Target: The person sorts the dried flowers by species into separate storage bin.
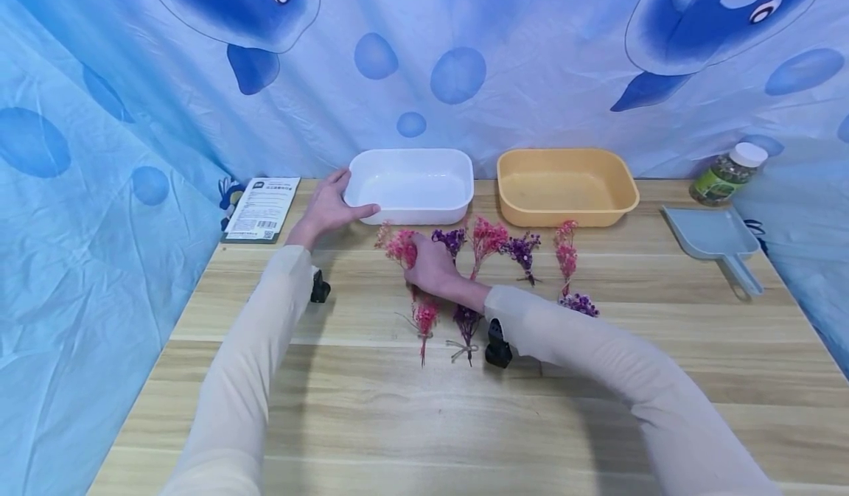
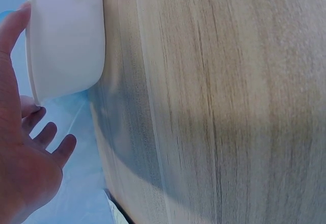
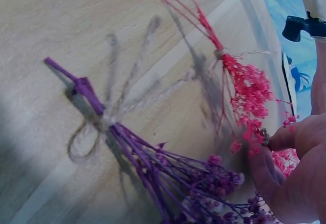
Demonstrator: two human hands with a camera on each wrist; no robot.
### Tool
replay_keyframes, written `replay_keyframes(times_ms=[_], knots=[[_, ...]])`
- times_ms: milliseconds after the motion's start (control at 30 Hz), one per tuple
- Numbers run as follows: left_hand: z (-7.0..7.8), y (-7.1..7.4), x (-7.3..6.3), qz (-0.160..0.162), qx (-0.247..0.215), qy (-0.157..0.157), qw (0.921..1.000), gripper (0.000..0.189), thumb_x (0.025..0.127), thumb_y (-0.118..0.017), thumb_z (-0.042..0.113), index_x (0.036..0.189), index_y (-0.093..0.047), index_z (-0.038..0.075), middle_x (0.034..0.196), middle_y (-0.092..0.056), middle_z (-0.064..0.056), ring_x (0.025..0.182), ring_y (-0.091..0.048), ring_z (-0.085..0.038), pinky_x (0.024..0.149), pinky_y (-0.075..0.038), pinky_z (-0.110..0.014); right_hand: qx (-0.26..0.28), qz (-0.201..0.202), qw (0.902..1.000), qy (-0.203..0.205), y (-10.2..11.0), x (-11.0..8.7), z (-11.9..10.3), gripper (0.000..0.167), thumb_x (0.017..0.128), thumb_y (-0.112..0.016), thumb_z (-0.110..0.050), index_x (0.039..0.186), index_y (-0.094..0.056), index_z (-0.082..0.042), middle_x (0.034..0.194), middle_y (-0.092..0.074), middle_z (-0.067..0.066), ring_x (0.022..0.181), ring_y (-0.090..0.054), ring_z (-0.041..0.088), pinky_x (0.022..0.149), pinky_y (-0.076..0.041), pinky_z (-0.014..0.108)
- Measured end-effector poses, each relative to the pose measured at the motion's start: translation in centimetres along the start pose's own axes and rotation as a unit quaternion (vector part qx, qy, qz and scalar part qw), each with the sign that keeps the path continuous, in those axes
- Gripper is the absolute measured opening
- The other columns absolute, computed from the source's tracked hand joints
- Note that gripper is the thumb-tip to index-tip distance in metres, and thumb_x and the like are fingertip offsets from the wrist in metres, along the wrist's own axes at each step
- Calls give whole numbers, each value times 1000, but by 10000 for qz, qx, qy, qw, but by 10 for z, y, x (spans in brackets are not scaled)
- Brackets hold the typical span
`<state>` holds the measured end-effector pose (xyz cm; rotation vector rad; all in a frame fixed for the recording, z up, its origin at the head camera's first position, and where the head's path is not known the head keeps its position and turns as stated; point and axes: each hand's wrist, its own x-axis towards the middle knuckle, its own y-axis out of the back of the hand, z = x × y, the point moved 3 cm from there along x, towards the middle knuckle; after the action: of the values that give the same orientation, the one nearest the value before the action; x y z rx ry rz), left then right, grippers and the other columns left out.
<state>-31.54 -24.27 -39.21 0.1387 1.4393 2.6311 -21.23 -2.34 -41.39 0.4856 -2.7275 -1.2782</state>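
Observation:
My left hand [image 1: 328, 205] holds the left end of a white plastic basin [image 1: 414, 217], thumb on the near rim; in the left wrist view a fingertip touches the rim's corner while the other fingers curl loosely. My right hand [image 1: 434, 269] pinches a small bunch of pink dried flowers [image 1: 401, 248] just in front of the basin. In the right wrist view, thumb and forefinger meet at its twine tie, and the hand partly hides it. Close by lie another pink bunch [image 3: 249, 94] and a purple bunch [image 3: 153, 168] tied with twine, both on the table.
More bunches lie to the right: purple [image 1: 520, 250], pink [image 1: 566, 253] and purple [image 1: 579, 304]. An orange basin [image 1: 567, 217] stands beside the white one. Farther right are a grey dustpan [image 1: 713, 232] and a lidded jar [image 1: 726, 175]. A printed packet [image 1: 261, 208] lies at the left.

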Motion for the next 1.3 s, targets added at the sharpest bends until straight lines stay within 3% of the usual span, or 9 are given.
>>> replay_keyframes(times_ms=[300,567,933,1100,1300], knots=[[-1,0,1,2,50,-27,10000,111,80,-78,56,156,-22,-3,163,-19,-19,148,-16,-38,119,-16,-56,288,-157,9994,85,9,-2,-4,68,81,-76,0,143,-49,1,68,-60,3,52,-52,12,47,-48,22],[-2,0,1,7,29,-31,10000,112,80,-78,56,156,-22,-3,163,-18,-19,148,-15,-38,118,-15,-56,612,-321,9974,188,20,-10,-7,67,82,-74,2,145,-48,0,64,-61,4,47,-51,13,44,-46,23],[-2,0,1,5,87,-48,10000,112,80,-77,57,156,-21,-3,163,-18,-19,148,-16,-39,118,-16,-56,855,-409,9945,438,38,-20,-5,61,88,-74,-5,144,-49,-1,79,-66,3,57,-64,18,58,-55,27],[0,1,-1,-7,37,-67,10000,112,80,-78,56,156,-22,-4,163,-18,-19,148,-17,-39,118,-17,-56,978,-500,9929,453,45,-24,-1,61,89,-73,-5,145,-49,-4,82,-66,6,59,-67,25,54,-55,28],[1,2,-3,1,17,-51,10000,111,80,-78,55,155,-22,-5,163,-18,-19,148,-16,-39,118,-18,-56,1579,-711,9831,587,59,-26,2,62,89,-72,1,146,-48,-3,87,-65,12,62,-67,36,54,-59,39]])
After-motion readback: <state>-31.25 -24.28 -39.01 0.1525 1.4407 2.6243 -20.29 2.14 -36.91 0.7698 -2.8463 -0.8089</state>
